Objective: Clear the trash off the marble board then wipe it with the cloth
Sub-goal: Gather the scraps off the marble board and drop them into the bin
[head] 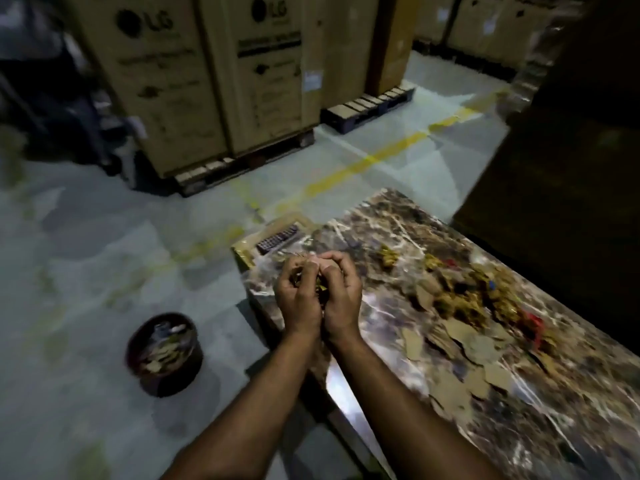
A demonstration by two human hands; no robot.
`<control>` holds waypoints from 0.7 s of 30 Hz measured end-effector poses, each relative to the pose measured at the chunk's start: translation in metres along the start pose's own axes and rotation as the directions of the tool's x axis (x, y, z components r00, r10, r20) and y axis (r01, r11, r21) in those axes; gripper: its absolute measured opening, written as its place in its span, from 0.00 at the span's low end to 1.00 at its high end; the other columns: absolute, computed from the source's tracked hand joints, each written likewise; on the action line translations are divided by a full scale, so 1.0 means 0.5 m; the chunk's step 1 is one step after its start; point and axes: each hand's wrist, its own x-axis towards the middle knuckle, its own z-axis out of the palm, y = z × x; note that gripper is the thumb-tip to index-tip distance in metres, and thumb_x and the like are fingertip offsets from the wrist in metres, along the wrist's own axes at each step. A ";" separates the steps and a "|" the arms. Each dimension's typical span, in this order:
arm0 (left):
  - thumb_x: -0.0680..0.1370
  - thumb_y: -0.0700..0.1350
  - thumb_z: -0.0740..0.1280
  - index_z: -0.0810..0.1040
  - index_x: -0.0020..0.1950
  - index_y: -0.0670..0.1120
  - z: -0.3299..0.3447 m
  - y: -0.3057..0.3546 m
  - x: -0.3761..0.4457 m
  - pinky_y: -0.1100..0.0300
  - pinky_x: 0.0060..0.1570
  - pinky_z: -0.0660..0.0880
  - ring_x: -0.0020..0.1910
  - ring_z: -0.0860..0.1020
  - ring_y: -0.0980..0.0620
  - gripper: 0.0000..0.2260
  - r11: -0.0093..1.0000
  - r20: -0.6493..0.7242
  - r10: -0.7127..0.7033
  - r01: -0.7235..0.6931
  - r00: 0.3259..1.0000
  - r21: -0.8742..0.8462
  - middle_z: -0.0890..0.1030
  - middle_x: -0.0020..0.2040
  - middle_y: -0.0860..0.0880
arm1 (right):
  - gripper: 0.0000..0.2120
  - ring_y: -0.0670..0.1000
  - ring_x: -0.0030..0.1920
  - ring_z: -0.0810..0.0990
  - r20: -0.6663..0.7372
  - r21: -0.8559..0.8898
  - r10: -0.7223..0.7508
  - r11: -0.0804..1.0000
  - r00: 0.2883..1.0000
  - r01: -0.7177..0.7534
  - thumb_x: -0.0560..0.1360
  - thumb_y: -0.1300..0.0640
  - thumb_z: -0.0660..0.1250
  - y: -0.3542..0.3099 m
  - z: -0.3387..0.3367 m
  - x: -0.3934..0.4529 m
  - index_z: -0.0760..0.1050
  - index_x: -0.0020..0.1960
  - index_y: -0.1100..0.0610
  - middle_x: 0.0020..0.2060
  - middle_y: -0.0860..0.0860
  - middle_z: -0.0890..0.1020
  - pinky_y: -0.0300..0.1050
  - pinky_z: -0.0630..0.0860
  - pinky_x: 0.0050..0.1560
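The brown marble board (398,237) with white veins runs from the centre to the lower right. Trash (460,306) lies scattered on it: cardboard scraps, crumpled yellow bits and some red pieces. My left hand (298,296) and my right hand (341,292) are cupped together over the board's near left corner, closed around a small bunch of trash, of which a yellow-green piece shows between them. No cloth is visible.
A dark round bin (162,351) holding scraps stands on the grey floor left of the board. Tall cardboard boxes (207,81) on pallets stand behind. A yellow line (367,164) crosses the floor. A dark object (277,239) lies at the board's far left end.
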 end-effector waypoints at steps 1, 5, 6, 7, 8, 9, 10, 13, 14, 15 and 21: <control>0.70 0.55 0.66 0.78 0.42 0.45 -0.048 0.009 0.031 0.61 0.43 0.75 0.38 0.78 0.58 0.13 1.000 -0.054 0.011 -0.010 0.998 0.018 0.82 0.36 0.55 | 0.05 0.59 0.48 0.81 0.047 0.019 0.011 1.000 0.999 -0.012 0.76 0.57 0.65 0.009 0.056 -0.007 0.78 0.47 0.55 0.45 0.55 0.82 0.63 0.77 0.54; 0.74 0.49 0.67 0.78 0.46 0.44 -0.263 0.048 0.148 0.62 0.41 0.75 0.38 0.79 0.57 0.09 0.997 -0.214 0.078 -0.072 0.974 0.036 0.82 0.39 0.56 | 0.04 0.58 0.46 0.79 0.234 0.038 0.061 0.997 0.970 -0.071 0.74 0.54 0.65 0.051 0.300 -0.059 0.78 0.46 0.51 0.43 0.56 0.80 0.58 0.76 0.51; 0.75 0.47 0.67 0.78 0.48 0.44 -0.322 0.058 0.178 0.63 0.42 0.75 0.40 0.79 0.58 0.07 0.996 -0.238 0.082 -0.075 0.968 0.040 0.82 0.41 0.57 | 0.04 0.58 0.46 0.79 0.266 0.043 0.078 0.995 0.961 -0.092 0.74 0.54 0.65 0.068 0.364 -0.077 0.78 0.46 0.52 0.43 0.56 0.80 0.57 0.76 0.51; 0.76 0.46 0.67 0.79 0.51 0.44 -0.372 0.063 0.203 0.64 0.44 0.75 0.42 0.80 0.58 0.07 0.997 -0.255 0.078 -0.070 0.964 0.041 0.83 0.43 0.59 | 0.04 0.57 0.46 0.80 0.286 0.046 0.096 0.992 0.953 -0.113 0.74 0.55 0.66 0.081 0.415 -0.094 0.78 0.46 0.53 0.42 0.54 0.81 0.55 0.76 0.50; 0.76 0.46 0.67 0.80 0.52 0.44 -0.435 0.068 0.235 0.65 0.45 0.76 0.43 0.81 0.58 0.08 0.997 -0.279 0.080 -0.071 0.957 0.039 0.83 0.45 0.59 | 0.03 0.54 0.45 0.80 0.310 0.042 0.113 0.990 0.944 -0.132 0.74 0.56 0.66 0.093 0.481 -0.116 0.78 0.46 0.54 0.41 0.51 0.81 0.52 0.77 0.49; 0.75 0.48 0.68 0.80 0.51 0.45 -0.492 0.071 0.263 0.64 0.45 0.76 0.44 0.81 0.57 0.09 0.998 -0.299 0.067 -0.061 0.952 0.032 0.84 0.45 0.56 | 0.03 0.52 0.44 0.80 0.330 0.045 0.124 0.988 0.936 -0.147 0.74 0.57 0.66 0.106 0.540 -0.137 0.77 0.45 0.56 0.40 0.49 0.82 0.48 0.77 0.48; 0.74 0.49 0.68 0.80 0.49 0.45 -0.551 0.073 0.288 0.62 0.45 0.76 0.43 0.81 0.55 0.09 0.999 -0.324 0.045 -0.041 0.945 0.020 0.84 0.44 0.54 | 0.03 0.51 0.44 0.81 0.355 0.034 0.146 0.985 0.923 -0.169 0.74 0.58 0.65 0.122 0.595 -0.159 0.77 0.45 0.57 0.39 0.48 0.82 0.45 0.77 0.46; 0.73 0.52 0.68 0.79 0.46 0.47 -0.699 0.072 0.354 0.56 0.45 0.77 0.43 0.81 0.51 0.09 1.000 -0.397 0.022 -0.019 0.918 0.013 0.82 0.43 0.49 | 0.06 0.53 0.44 0.81 0.416 -0.022 0.241 0.967 0.877 -0.255 0.75 0.59 0.63 0.166 0.735 -0.203 0.76 0.46 0.60 0.40 0.54 0.81 0.43 0.78 0.43; 0.73 0.53 0.67 0.79 0.46 0.48 -0.736 0.067 0.371 0.53 0.46 0.77 0.44 0.81 0.49 0.10 1.000 -0.417 0.003 0.005 0.909 0.019 0.82 0.43 0.48 | 0.07 0.54 0.44 0.80 0.437 -0.041 0.267 0.960 0.859 -0.277 0.75 0.58 0.63 0.179 0.771 -0.211 0.76 0.47 0.61 0.41 0.57 0.80 0.43 0.77 0.43; 0.74 0.54 0.67 0.79 0.46 0.47 -0.762 0.062 0.380 0.49 0.47 0.78 0.44 0.81 0.46 0.11 0.999 -0.429 -0.014 0.027 0.903 0.024 0.82 0.43 0.47 | 0.07 0.55 0.45 0.80 0.456 -0.064 0.287 0.955 0.843 -0.290 0.75 0.58 0.63 0.193 0.795 -0.216 0.76 0.48 0.61 0.42 0.58 0.80 0.45 0.77 0.44; 0.78 0.51 0.66 0.79 0.50 0.42 -0.894 0.017 0.472 0.58 0.45 0.77 0.44 0.81 0.50 0.12 0.991 -0.539 -0.050 0.110 0.841 0.080 0.82 0.45 0.46 | 0.09 0.52 0.43 0.81 0.482 -0.152 0.386 0.921 0.786 -0.359 0.78 0.60 0.63 0.304 0.935 -0.217 0.77 0.50 0.66 0.41 0.56 0.81 0.44 0.78 0.42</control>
